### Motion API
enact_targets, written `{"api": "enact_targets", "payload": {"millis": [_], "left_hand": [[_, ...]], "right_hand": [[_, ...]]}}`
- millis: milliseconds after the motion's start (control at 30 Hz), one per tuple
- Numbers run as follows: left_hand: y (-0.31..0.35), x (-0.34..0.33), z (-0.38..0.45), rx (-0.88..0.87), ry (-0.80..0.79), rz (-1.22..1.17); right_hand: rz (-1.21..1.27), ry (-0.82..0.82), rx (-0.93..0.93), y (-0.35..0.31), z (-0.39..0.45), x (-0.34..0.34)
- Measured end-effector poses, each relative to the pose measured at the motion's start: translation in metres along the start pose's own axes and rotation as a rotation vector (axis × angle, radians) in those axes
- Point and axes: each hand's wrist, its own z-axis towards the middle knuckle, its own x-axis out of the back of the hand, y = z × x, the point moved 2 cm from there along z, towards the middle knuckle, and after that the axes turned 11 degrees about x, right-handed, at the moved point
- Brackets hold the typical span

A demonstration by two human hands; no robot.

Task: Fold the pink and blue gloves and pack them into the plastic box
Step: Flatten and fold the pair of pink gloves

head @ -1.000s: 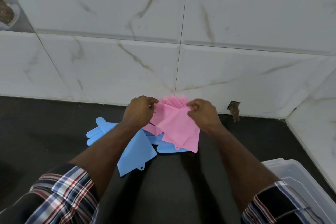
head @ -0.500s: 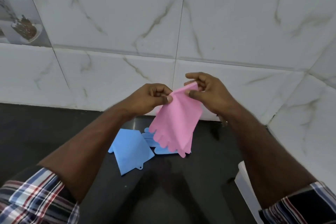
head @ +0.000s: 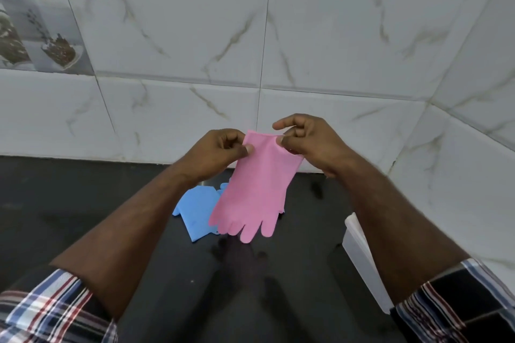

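A pink glove (head: 255,189) hangs in the air above the black counter, cuff up and fingers pointing down. My left hand (head: 220,152) pinches the cuff's left corner and my right hand (head: 306,142) pinches its right corner. Behind and below it, blue gloves (head: 196,209) lie flat on the counter, partly hidden by the pink glove and my left forearm. The plastic box (head: 359,253) shows only as a white edge at the right, mostly covered by my right forearm.
The black counter (head: 69,217) runs to a white marble-tiled wall (head: 195,36) at the back and another tiled wall on the right, forming a corner. A patterned tile with a plant picture sits at upper left.
Both hands lifted the pink glove off the pile on the counter and raised it; it now hangs straight with its fingers down. The blue gloves stayed on the counter.
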Motion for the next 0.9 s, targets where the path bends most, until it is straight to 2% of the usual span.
{"api": "enact_targets", "payload": {"millis": [67, 133, 167, 200, 300, 367, 433, 533, 600, 667, 733, 833, 900], "left_hand": [[0.005, -0.002, -0.008, -0.032, 0.082, 0.042], [0.008, -0.006, -0.015, -0.049, 0.144, 0.06], [0.009, -0.01, -0.02, -0.052, 0.167, 0.059], [0.011, -0.014, -0.024, -0.053, 0.187, 0.057], [0.015, -0.03, -0.035, -0.073, 0.23, 0.113], [0.017, -0.039, -0.041, -0.11, 0.223, 0.168], [0.016, -0.045, -0.046, -0.133, 0.192, 0.191], [0.011, -0.045, -0.054, -0.099, 0.081, 0.143], [0.002, -0.04, -0.061, -0.019, 0.057, -0.049], [-0.02, -0.033, -0.062, 0.091, 0.154, -0.222], [-0.056, -0.027, -0.061, 0.247, 0.194, -0.2], [-0.112, -0.035, -0.07, 0.584, 0.09, -0.124], [-0.136, -0.048, -0.084, 0.846, 0.022, -0.222]], "right_hand": [[-0.181, 0.064, 0.048, -0.007, -0.002, 0.002], [-0.409, 0.238, 0.09, -0.014, -0.007, 0.006], [-0.441, 0.307, 0.078, -0.018, -0.01, 0.006], [-0.422, 0.323, 0.034, -0.02, -0.014, 0.005], [-0.184, 0.122, -0.222, -0.022, -0.024, -0.011], [0.018, 0.048, -0.346, -0.023, -0.031, -0.023], [0.153, 0.057, -0.384, -0.022, -0.034, -0.029], [0.17, 0.065, -0.353, -0.018, -0.037, -0.034], [0.192, 0.078, -0.343, -0.017, -0.039, -0.036], [0.25, 0.069, -0.325, -0.018, -0.04, -0.039], [0.298, 0.035, -0.286, -0.022, -0.04, -0.042], [0.369, -0.025, -0.194, -0.033, -0.04, -0.047], [0.45, -0.032, -0.136, -0.037, -0.04, -0.047]]}}
